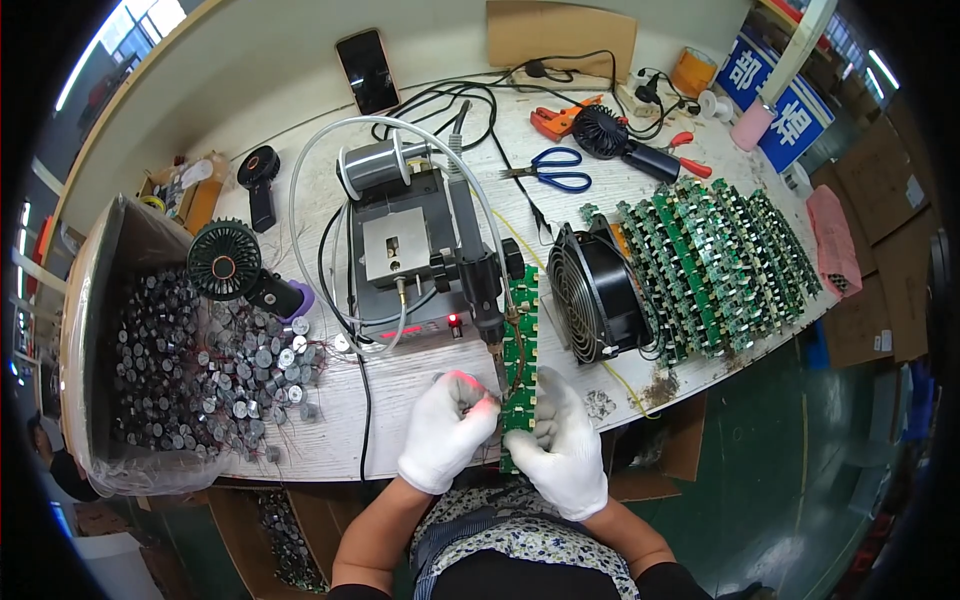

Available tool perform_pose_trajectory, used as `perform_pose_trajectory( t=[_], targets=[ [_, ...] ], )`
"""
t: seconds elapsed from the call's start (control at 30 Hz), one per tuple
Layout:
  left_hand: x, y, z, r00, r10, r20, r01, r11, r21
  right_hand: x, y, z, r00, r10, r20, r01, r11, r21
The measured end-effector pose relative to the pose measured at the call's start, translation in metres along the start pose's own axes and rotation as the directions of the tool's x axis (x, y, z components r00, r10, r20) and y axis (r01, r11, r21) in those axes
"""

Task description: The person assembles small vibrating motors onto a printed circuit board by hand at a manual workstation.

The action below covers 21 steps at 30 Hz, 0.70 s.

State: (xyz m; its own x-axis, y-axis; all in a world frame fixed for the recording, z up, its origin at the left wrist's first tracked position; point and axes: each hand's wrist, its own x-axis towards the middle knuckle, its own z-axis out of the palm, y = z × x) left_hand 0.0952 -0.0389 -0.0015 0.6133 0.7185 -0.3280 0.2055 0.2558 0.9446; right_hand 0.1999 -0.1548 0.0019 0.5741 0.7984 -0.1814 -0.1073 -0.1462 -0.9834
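A long green circuit board strip stands lengthwise before me, at the table's front edge. My right hand, in a white glove, grips its near end from the right, thumb on top. My gloved left hand is pinched closed at the strip's left edge. Its fingertips look red; whatever lies between them is too small to make out. Just above them the tip of a clamped soldering iron points down at the strip. Behind the iron stands a solder feeder carrying a solder spool.
Many small round motors with thin wires spill from a plastic-lined box at left. A black fan stands right of the strip, before rows of circuit boards. Blue-handled scissors, a phone and cables lie farther back.
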Motion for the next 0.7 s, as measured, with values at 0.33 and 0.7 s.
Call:
perform_pose_trajectory(
  t=[0.33, 0.7],
  targets=[
    [-0.001, 0.003, 0.002, 0.997, 0.056, -0.044, -0.051, 0.993, 0.107, -0.001, -0.004, -0.001, 1.0, 0.004, -0.01, -0.004, 1.0, 0.006],
    [-0.003, 0.007, 0.003, 0.994, 0.094, -0.061, -0.084, 0.987, 0.14, 0.0, -0.01, 0.002, 1.0, 0.018, -0.01, -0.018, 0.999, 0.05]
  ],
)
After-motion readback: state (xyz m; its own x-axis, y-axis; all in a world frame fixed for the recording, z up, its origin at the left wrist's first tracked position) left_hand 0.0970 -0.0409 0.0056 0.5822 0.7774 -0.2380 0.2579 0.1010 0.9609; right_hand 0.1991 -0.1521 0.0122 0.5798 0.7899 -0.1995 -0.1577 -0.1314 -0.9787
